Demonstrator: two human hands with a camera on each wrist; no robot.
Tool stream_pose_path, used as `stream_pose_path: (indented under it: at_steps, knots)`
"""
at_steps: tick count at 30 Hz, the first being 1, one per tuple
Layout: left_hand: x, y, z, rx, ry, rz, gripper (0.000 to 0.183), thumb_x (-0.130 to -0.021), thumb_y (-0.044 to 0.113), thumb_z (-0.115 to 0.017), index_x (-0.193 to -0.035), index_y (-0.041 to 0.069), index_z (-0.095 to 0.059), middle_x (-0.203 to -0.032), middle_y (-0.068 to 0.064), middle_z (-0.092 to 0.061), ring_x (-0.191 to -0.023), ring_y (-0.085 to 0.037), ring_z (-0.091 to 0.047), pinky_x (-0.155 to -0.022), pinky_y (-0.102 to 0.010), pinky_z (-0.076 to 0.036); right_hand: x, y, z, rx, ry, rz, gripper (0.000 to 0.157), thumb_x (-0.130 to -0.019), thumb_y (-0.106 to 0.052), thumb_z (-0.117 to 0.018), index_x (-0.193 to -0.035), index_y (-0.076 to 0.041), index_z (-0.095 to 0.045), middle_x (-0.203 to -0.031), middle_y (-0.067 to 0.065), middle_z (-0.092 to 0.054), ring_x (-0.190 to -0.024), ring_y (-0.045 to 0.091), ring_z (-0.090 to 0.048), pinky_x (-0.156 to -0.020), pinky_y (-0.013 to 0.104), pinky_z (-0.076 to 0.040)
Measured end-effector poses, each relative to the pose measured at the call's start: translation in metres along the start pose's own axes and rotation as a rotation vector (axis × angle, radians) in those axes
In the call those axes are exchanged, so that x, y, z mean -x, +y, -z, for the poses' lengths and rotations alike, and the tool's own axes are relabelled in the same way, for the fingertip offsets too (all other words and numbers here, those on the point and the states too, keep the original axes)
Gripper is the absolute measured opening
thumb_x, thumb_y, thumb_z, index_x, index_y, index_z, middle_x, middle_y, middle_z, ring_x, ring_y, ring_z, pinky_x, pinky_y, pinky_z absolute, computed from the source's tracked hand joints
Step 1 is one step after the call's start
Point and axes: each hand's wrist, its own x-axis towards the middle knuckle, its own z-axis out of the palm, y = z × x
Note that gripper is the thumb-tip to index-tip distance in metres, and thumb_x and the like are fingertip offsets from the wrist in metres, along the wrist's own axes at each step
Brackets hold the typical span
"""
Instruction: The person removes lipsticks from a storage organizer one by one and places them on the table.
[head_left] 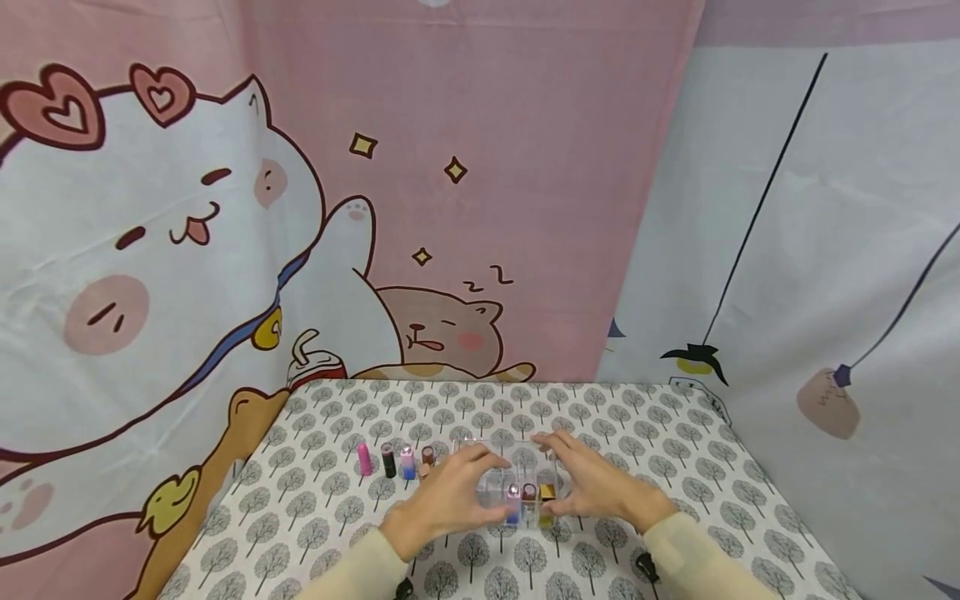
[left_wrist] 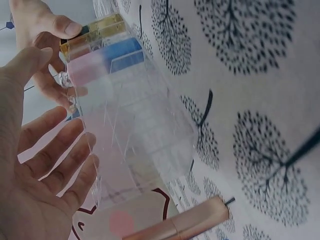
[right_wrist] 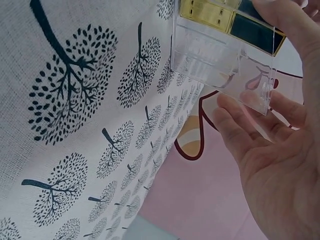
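Grip of the left hand (head_left: 448, 494) is apart, fingers loose beside the clear box (left_wrist: 145, 125); the right hand (head_left: 596, 481) has its thumb at the yellow tube (right_wrist: 210, 12) and fingers by the box's far right corner, though whether they clamp it I cannot tell. Flanking both sides probably steadies a light box. Its near slots hold tubes, likely to keep them upright. Farther left, a pink lipstick (head_left: 364, 459) begins a standing row, apart from the box. Moving room lies on the counter (head_left: 637, 408) rightward and beyond, its far edge meeting the cartoon backdrop (head_left: 555, 208).
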Motion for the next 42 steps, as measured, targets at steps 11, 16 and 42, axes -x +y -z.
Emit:
stream_pose_path:
  at_steps: [11,16,42]
  knots:
    - [-0.007,0.001,-0.012,0.085,-0.032,-0.006,0.057,-0.098,0.044,-0.095,-0.145,0.016,-0.077,-0.130,-0.002,-0.081,-0.115,-0.016,-0.078,-0.101,-0.020,-0.067,0.001,0.003,-0.002,0.024,0.016,0.025,0.114,-0.084,-0.049,-0.104,-0.176,-0.016,-0.045,-0.166,0.011,-0.061,-0.145,0.039,-0.068,-0.120,0.070,-0.063]
    - [-0.009,0.000,-0.016,0.107,-0.027,-0.015,0.050,-0.099,0.038,-0.095,-0.140,0.015,-0.080,-0.125,-0.002,-0.083,-0.109,-0.013,-0.078,-0.095,-0.014,-0.064,0.002,0.006,-0.002,0.038,0.028,0.052,0.114,-0.084,-0.052,-0.103,-0.176,-0.016,-0.046,-0.164,0.012,-0.062,-0.143,0.041,-0.070,-0.119,0.071,-0.063]
    - [-0.012,0.002,-0.020,0.224,-0.036,-0.033,0.016,-0.104,0.027,-0.090,-0.115,0.015,-0.088,-0.108,0.001,-0.089,-0.093,-0.004,-0.081,-0.086,-0.019,-0.071,0.004,0.007,-0.007,-0.029,0.030,0.025,0.115,-0.086,-0.047,-0.102,-0.180,-0.021,-0.041,-0.169,0.011,-0.059,-0.147,0.043,-0.068,-0.118,0.073,-0.063]
